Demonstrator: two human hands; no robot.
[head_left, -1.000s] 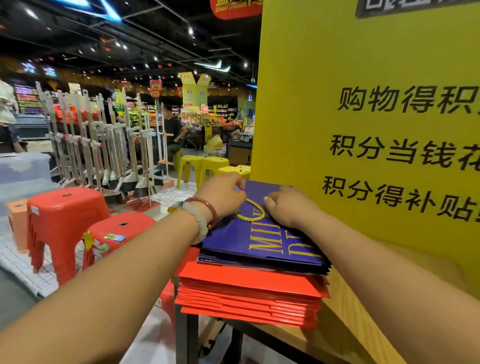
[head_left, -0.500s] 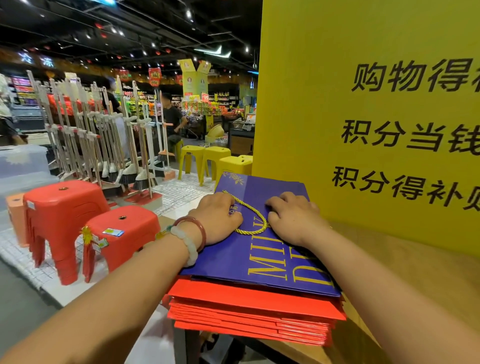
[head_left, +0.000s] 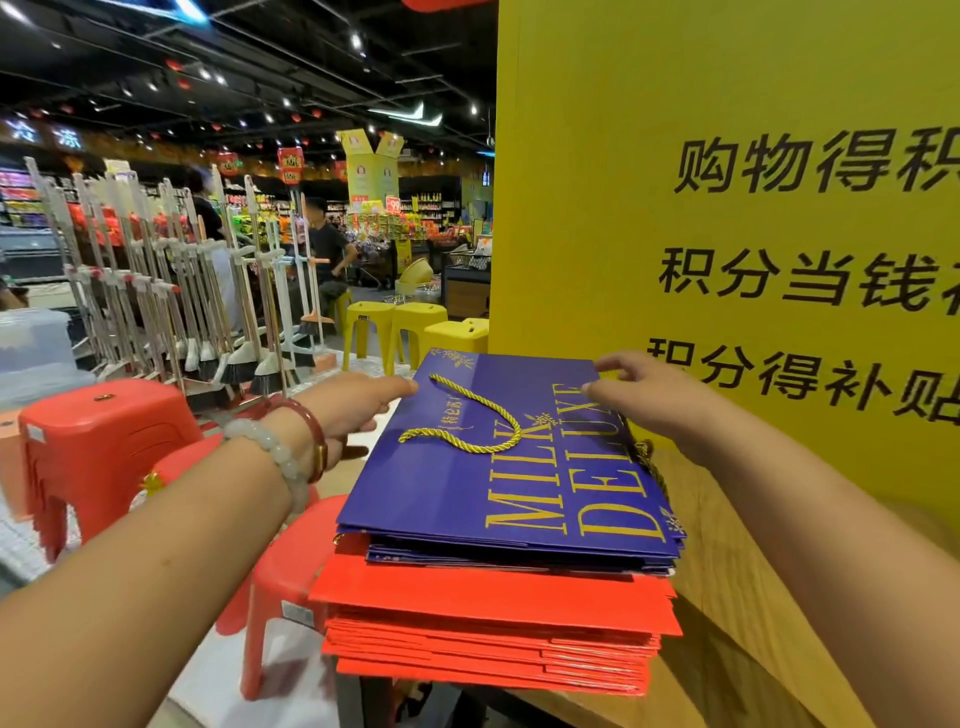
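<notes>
The step in hand looks like squaring up the top purple "MILK DELUXE" gift bag (head_left: 498, 467), which lies flat on its pile just left of the yellow sign board (head_left: 727, 208), over a stack of red bags (head_left: 493, 623). The left hand (head_left: 358, 400) is flat, its straight fingers pushing the bag's edge farther from the board. The right hand (head_left: 639, 395) meets the corner nearest the board, fingers bent; whether it pinches or only touches is unclear. Next, probably nudge both edges flush.
</notes>
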